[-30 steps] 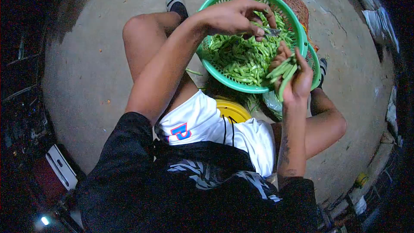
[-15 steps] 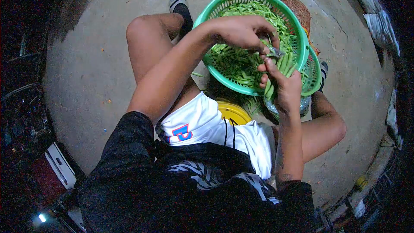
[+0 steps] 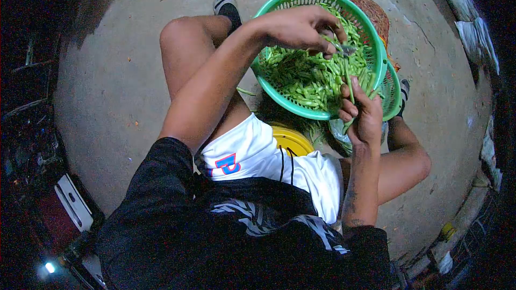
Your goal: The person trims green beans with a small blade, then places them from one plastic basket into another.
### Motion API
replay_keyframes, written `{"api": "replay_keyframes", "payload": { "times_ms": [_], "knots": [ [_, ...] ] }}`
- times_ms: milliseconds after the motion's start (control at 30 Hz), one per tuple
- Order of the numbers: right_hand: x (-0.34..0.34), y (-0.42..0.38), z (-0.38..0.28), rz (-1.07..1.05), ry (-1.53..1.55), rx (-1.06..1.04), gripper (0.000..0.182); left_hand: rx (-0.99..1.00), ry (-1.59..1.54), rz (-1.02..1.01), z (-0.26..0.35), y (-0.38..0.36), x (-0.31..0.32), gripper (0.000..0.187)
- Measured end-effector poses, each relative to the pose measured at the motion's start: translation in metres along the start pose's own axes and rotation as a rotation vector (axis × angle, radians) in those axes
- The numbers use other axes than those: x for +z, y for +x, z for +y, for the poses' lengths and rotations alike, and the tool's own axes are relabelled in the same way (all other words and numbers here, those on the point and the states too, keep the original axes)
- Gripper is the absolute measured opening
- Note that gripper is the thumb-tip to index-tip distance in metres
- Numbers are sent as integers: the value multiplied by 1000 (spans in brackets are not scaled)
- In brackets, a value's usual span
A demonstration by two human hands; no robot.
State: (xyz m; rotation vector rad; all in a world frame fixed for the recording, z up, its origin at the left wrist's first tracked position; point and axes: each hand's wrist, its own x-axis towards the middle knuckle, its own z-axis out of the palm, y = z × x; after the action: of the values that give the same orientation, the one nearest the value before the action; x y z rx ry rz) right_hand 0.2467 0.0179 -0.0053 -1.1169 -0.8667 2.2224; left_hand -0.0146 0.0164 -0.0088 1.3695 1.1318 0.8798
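Observation:
A green plastic basket [image 3: 259, 78], full of cut green bean pieces [image 3: 314, 83], stands in front of me. My left hand [image 3: 303, 31] is over it, fingers curled around a tool with a short metal blade [image 3: 346, 50]; the handle is hidden by the fingers. Below and to the right, at the basket's near rim, my right hand [image 3: 363, 110] is closed on a few long green beans [image 3: 350, 88]. Their upper ends point up toward the blade, and their lower ends stick out under the fingers.
A second green basket [image 3: 394, 96] sits behind the first at the right. Behind them is a reddish-brown mesh sack [image 3: 371, 11]. A yellow round lid or seat [image 3: 290, 138] shows between my legs, near a clear plastic bag [image 3: 338, 131]. One loose bean [image 3: 245, 92] lies on the concrete floor.
My right hand has dropped slightly and moved right, away from the blade, and fewer beans show upright in it. My left hand has lifted a little with the blade.

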Motion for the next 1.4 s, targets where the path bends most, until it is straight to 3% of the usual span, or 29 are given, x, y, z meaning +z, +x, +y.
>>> {"api": "replay_keyframes", "payload": {
  "times_ms": [167,333,467,500,700,800,900,967,1100,1133,1167,1233,1300,1400],
  "knots": [
    [-6,-1,-1,-49,55,23,22,-12,3,-128,9,1,6,36],
    [-9,-5,-6,-18,103,42,24,49,-26,-42,0,1,-21,36],
    [-7,-5,-7,-12,100,62,27,-23,30,-166,12,0,2,45],
    [-7,-5,-6,-11,98,65,28,23,-67,-175,10,0,12,40],
    [-13,-8,-8,-52,135,68,26,137,-87,-76,-4,5,-12,35],
    [-11,-5,-6,-42,155,79,24,17,-18,-98,8,0,2,42],
    [-8,-5,-4,-35,172,51,23,29,-140,-261,7,3,18,40],
    [-10,-6,-5,-37,169,65,23,73,-2,-233,2,6,5,36],
    [-11,-5,-6,-50,167,68,23,26,-49,-111,6,4,-3,36],
    [-10,-4,-5,-49,170,64,23,-4,-34,-169,11,2,2,38],
    [-8,-3,-4,-40,179,49,24,103,-71,-170,5,3,12,39],
    [-10,-2,-3,-23,184,41,24,-8,-133,-323,16,0,22,39],
    [-13,-2,-1,-55,196,52,24,118,84,-247,16,2,12,37],
    [-11,-4,-4,-50,198,65,24,92,-135,-125,-4,7,-2,39]
  ]
}}
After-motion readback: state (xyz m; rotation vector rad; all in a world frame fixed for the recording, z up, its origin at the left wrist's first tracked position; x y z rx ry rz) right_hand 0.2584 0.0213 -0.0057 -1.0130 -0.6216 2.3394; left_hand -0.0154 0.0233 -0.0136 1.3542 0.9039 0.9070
